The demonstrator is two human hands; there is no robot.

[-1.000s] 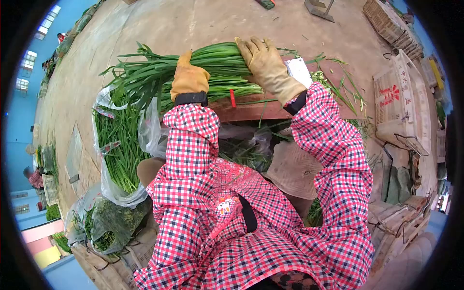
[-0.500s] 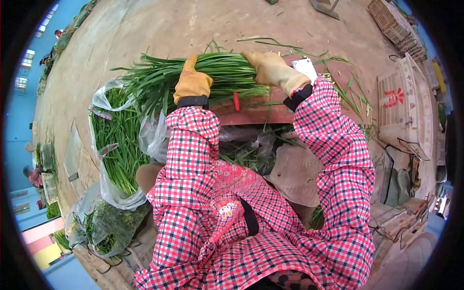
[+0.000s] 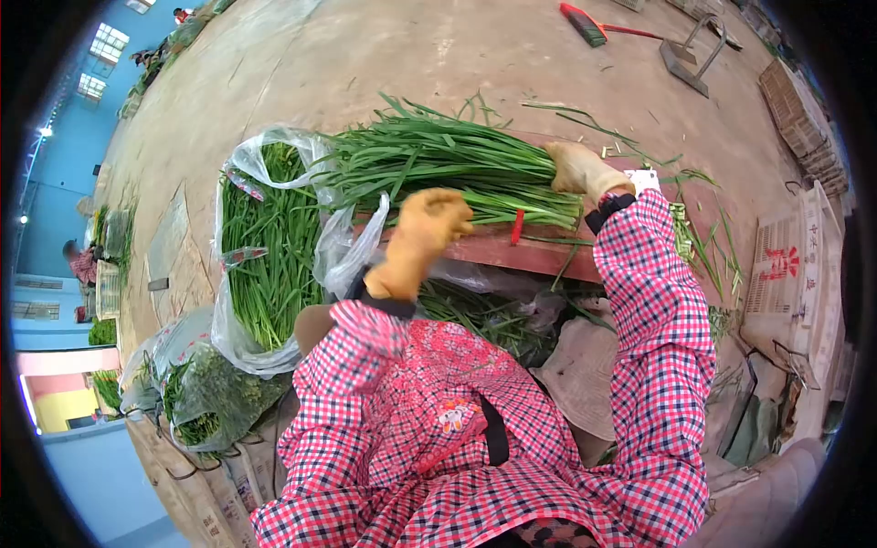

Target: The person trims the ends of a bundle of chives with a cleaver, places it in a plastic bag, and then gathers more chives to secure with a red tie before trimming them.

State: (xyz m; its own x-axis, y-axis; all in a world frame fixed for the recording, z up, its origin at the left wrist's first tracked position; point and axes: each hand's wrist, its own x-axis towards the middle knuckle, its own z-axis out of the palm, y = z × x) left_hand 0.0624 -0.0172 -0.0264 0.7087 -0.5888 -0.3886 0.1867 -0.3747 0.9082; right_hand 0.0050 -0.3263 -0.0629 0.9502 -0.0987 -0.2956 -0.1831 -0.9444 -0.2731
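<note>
A thick bunch of garlic chives (image 3: pixel 457 160) lies across a low reddish board (image 3: pixel 475 248), leaves to the left and pale stems to the right. My right hand (image 3: pixel 585 171), in a tan glove, grips the stem end of the upper part of the bunch. My left hand (image 3: pixel 425 239), in a yellow-orange glove, is raised on the near side, apart from the chives. Its fingers look bent but are blurred, and nothing shows in them. Below the stems, a small red strip (image 3: pixel 517 227) stands at the board's edge. A white tag-like object (image 3: pixel 643 179) lies by my right wrist.
Left of the board stands an open plastic bag (image 3: pixel 265 359) packed with chives (image 3: pixel 271 265). A second bag of greens (image 3: pixel 219 402) is nearer me. Loose trimmings (image 3: pixel 717 242) lie on the right. Further out are a white crate (image 3: pixel 776 283), a red broom (image 3: pixel 586 23) and a dustpan (image 3: pixel 685 68).
My left hand has come off the bunch and drawn back toward me. My right hand stays at the stem end. The view has shifted, bringing the broom and dustpan in.
</note>
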